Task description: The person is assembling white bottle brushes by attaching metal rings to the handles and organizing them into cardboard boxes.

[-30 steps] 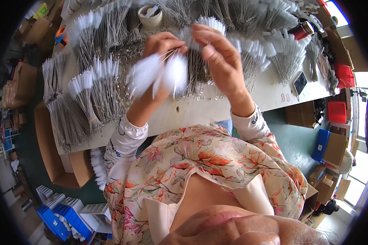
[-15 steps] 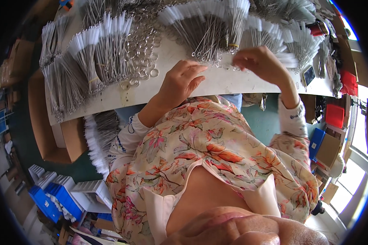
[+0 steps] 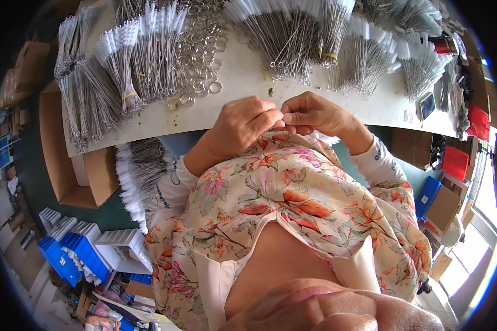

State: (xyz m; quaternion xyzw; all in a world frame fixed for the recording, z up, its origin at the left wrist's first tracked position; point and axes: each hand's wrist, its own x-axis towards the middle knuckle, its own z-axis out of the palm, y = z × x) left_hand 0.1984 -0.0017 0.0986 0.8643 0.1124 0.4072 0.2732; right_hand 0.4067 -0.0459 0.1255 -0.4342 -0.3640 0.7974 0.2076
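As I look down through the head view, the left hand [image 3: 243,122] and the right hand [image 3: 317,116] meet fingertip to fingertip near the front edge of the counter [image 3: 246,74]. I see the fingers [image 3: 266,119] of both pressed together in a pinch, but cannot tell what, if anything, lies between them. Beyond them, I have wire-stemmed brushes [image 3: 284,41] fanned across the counter, white bristles pointing away. Loose metal rings [image 3: 201,58] lie to their left, beside more bundled brushes [image 3: 126,66]. A smartphone [image 3: 427,106] rests toward the right end.
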